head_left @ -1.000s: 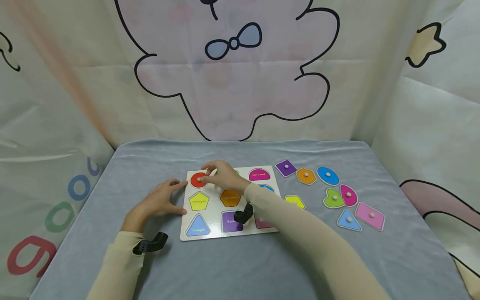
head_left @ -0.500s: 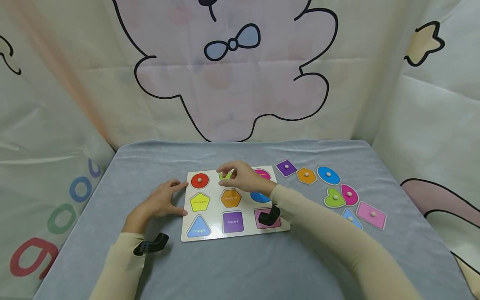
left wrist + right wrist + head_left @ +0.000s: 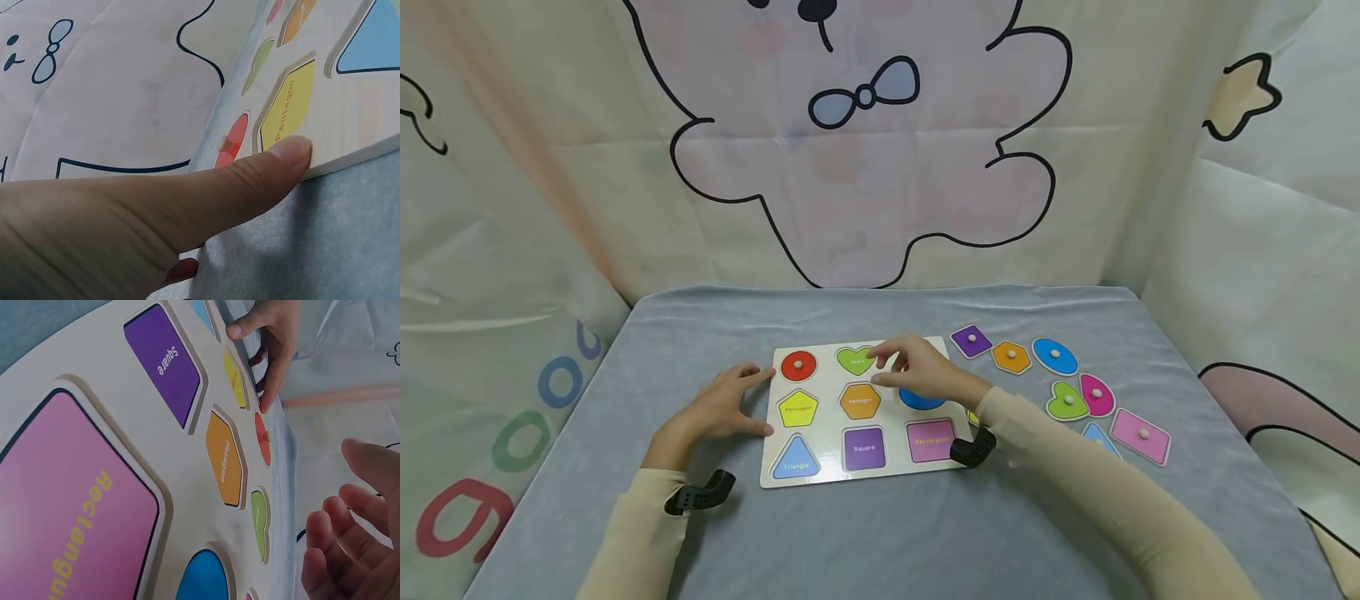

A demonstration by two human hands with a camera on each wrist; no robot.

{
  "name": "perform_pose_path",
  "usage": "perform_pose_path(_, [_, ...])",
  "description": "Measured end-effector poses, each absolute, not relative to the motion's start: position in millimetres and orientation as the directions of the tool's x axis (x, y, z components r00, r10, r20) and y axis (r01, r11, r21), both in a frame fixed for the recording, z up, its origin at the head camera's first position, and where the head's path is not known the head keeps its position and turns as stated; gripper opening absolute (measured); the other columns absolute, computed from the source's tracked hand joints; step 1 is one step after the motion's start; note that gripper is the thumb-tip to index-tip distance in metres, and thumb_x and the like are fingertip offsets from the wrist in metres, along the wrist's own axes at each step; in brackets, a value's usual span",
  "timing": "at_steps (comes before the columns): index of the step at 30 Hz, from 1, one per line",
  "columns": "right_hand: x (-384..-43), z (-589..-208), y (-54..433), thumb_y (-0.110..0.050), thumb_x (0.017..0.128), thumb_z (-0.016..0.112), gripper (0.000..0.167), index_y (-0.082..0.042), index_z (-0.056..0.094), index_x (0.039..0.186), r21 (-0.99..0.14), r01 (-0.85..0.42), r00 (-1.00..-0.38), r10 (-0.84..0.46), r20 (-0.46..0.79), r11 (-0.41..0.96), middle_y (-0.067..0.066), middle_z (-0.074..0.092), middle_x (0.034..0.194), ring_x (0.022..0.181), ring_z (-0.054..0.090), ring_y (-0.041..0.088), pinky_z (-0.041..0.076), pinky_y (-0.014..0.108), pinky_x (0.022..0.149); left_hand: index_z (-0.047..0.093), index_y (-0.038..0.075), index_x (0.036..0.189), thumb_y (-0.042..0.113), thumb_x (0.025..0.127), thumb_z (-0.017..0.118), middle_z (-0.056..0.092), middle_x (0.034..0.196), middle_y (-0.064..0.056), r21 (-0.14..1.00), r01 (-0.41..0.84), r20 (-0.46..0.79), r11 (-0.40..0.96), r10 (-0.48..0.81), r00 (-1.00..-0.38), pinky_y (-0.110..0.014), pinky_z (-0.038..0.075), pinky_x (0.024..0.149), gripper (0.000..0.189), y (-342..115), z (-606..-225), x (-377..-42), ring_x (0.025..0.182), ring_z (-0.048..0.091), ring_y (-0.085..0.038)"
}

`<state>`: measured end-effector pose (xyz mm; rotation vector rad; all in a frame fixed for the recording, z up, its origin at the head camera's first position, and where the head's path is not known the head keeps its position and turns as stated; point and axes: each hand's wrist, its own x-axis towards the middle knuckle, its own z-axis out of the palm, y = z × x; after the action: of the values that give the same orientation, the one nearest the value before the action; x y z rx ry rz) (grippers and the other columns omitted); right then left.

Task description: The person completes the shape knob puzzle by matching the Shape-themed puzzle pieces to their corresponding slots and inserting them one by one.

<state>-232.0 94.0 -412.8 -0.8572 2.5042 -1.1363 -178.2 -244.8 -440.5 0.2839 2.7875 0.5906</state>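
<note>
A white shape puzzle board lies on the table with labelled recesses. The red circle piece, with its knob, sits in the top left recess. My left hand touches the board's left edge, thumb and fingers spread; in the left wrist view its thumb lies on the edge beside the pentagon recess. Above the board's upper right part hovers my right hand, fingers loosely bent with nothing between them. It overlaps the heart recess and hides the half-round recess.
Right of the board lie loose knobbed pieces: a purple square, orange hexagon, blue oval, green heart, magenta half round, pink rectangle and blue triangle. My right forearm partly covers a yellow piece.
My right hand has let go of the red circle's knob and moved right across the board, uncovering the heart recess. My left hand stays at the board's edge.
</note>
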Motion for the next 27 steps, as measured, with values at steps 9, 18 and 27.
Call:
perform_pose_path(9, [-224,-413,109,-0.022,0.092,0.076,0.042,-0.003,0.068,0.129,-0.739,-0.401,-0.797,-0.604,-0.009,0.541,0.006,0.068,0.101,0.079,0.059,0.014,0.053,0.022,0.069,0.041,0.015,0.155,0.041,0.072,0.09,0.038,0.155,-0.025,0.426,0.124,-0.229,0.896,0.239,-0.944,-0.071,0.034,0.11,0.099,-246,-440,-178,0.138,0.037,-0.047])
perform_pose_path(18, [-215,-412,134,-0.02,0.091,0.076,0.042,-0.002,0.068,0.128,-0.742,-0.411,-0.796,-0.605,0.009,0.53,0.008,0.068,0.102,0.077,0.06,0.015,0.053,0.023,0.068,0.042,0.015,0.155,0.041,0.073,0.09,0.039,0.154,-0.025,0.43,0.135,-0.217,0.893,0.248,-0.944,-0.071,0.034,0.109,0.098,-246,-442,-177,0.138,0.038,-0.047])
perform_pose_path(27, [-207,-413,162,-0.021,0.09,0.077,0.043,-0.002,0.068,0.128,-0.745,-0.38,-0.821,-0.571,-0.001,0.548,0.007,0.066,0.1,0.078,0.059,0.015,0.053,0.023,0.069,0.043,0.015,0.155,0.042,0.072,0.09,0.039,0.153,-0.024,0.427,0.136,-0.218,0.894,0.247,-0.944,-0.07,0.034,0.109,0.098,-246,-440,-177,0.137,0.039,-0.046])
